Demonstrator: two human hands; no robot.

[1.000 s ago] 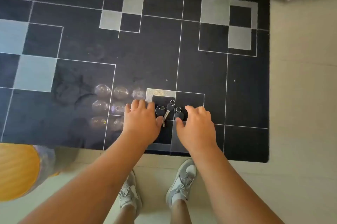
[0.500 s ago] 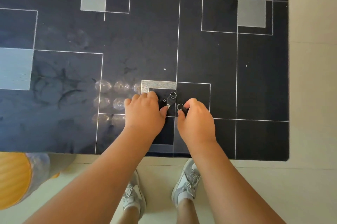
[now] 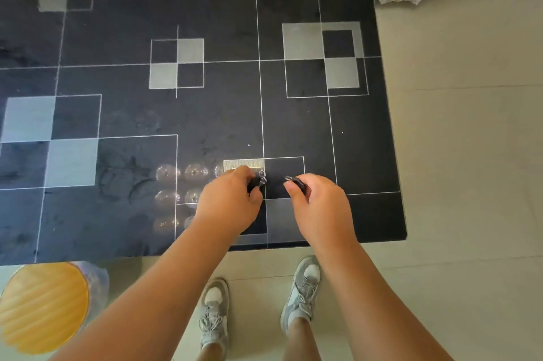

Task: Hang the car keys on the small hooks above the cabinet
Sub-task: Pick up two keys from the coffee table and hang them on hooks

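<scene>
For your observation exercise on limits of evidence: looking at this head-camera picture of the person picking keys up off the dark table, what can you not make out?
- Head view: the key in the left hand; fingers cover most of it, only its rings show.
- Head view: the key in the right hand; thumb and fingers hide its blade.
- Hooks and cabinet: outside the frame.
- Yellow round object: cut by the left edge.
- Clear domes on the table: too faint to identify.

Both hands now hold keys that lay on the dark table (image 3: 367, 155) a second ago: the left hand (image 3: 232, 202) grips black keys (image 3: 258, 181) with rings showing, the right hand (image 3: 320, 207) pinches another key (image 3: 296, 182). The hands sit further apart at lower centre.
</scene>
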